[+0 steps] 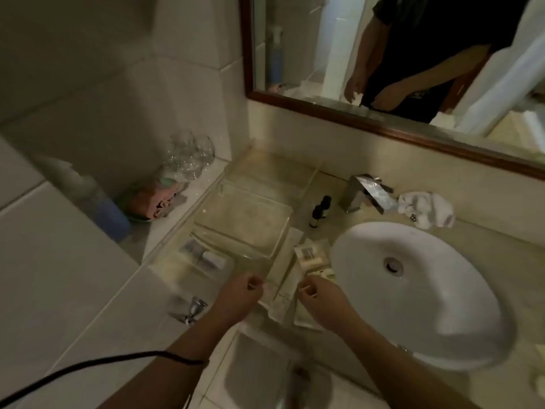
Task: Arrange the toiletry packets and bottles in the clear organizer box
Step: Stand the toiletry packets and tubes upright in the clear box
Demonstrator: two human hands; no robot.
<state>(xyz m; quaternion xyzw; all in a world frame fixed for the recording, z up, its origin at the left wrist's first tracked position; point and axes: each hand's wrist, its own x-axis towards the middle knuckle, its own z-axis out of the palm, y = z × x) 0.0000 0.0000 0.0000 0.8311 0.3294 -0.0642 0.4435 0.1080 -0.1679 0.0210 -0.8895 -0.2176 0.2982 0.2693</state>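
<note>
Dim bathroom bench (330, 231): left hand (236, 296) and right hand (321, 293) pinch long packets (280, 293); best squared together, then laid flat in clear organizer box (244, 219) at eleven o'clock.

A white sink (418, 293), chrome faucet (365, 193), crumpled white cloth (427, 209), glasses (191, 154), and wood-framed mirror (383, 125).

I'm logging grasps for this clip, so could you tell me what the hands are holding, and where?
Both hands grip one long white packet near its close end: left hand on its left edge, right hand on its right edge.
</note>
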